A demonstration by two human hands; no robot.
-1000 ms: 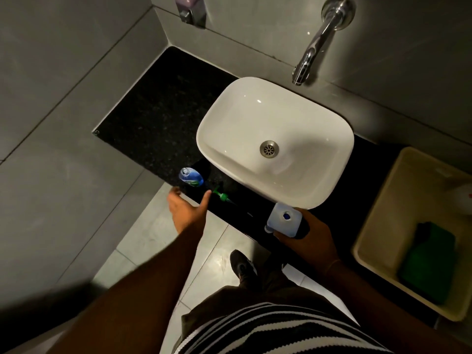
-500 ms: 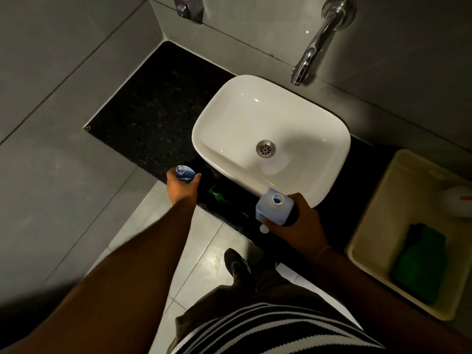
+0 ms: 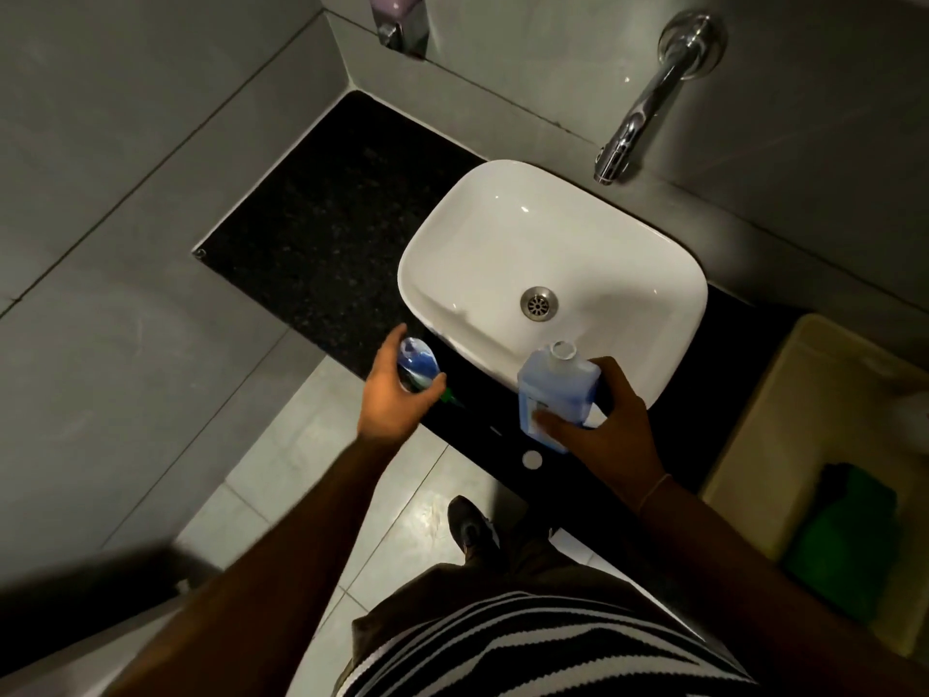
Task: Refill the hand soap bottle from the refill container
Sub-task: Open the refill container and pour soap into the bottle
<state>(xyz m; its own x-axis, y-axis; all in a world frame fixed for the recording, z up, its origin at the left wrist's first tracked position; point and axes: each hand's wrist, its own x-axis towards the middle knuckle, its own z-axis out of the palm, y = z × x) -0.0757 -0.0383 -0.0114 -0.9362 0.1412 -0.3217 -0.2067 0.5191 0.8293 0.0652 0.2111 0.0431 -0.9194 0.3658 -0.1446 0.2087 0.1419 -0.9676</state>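
Note:
My left hand (image 3: 389,394) grips a small clear hand soap bottle (image 3: 417,362) with blue liquid and an open neck, at the counter's front edge left of the basin. A green pump head (image 3: 449,394) lies on the black counter just right of that bottle. My right hand (image 3: 608,425) holds the pale blue refill container (image 3: 555,394), uncapped, tilted with its round mouth pointing up toward the basin. The two bottles are apart. A small white cap (image 3: 532,459) lies on the counter edge below the refill container.
A white basin (image 3: 502,233) sits on the black counter (image 3: 321,233) under a chrome wall tap (image 3: 638,113). A cream bin (image 3: 754,445) holding something green stands at the right. A wall dispenser (image 3: 397,12) hangs at the back. Grey walls close in on the left.
My left hand has closed around the soap bottle and lifted it a little. My right hand has raised and tilted the refill container so its mouth points up toward the basin.

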